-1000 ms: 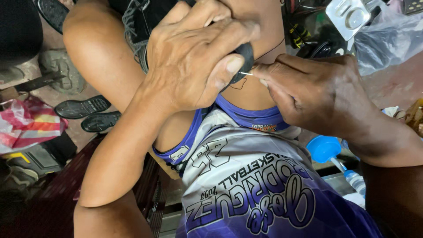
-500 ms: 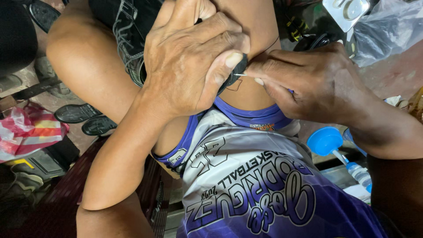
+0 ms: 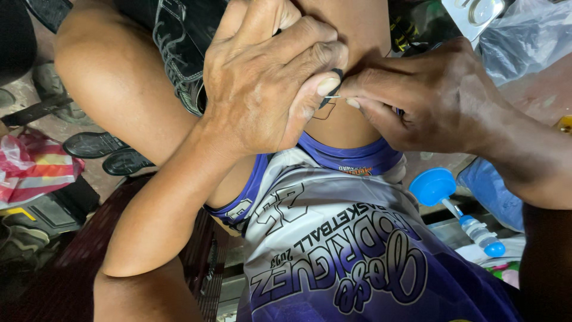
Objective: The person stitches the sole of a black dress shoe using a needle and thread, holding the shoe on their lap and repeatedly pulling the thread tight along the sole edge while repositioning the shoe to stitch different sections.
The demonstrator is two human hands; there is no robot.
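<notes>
I see 3 packages. A red, white and yellow crinkled plastic wrapper [image 3: 36, 170] lies at far left on the floor. A clear plastic bag [image 3: 524, 36] bulges at top right, and just left of it sits a clear blister pack [image 3: 479, 13] holding round pieces.

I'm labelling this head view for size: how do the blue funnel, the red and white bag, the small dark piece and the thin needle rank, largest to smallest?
1. red and white bag, cut off by the frame edge
2. blue funnel
3. small dark piece, mostly hidden by the left hand
4. thin needle, pinched by the right hand

The last two are unsure.
</notes>
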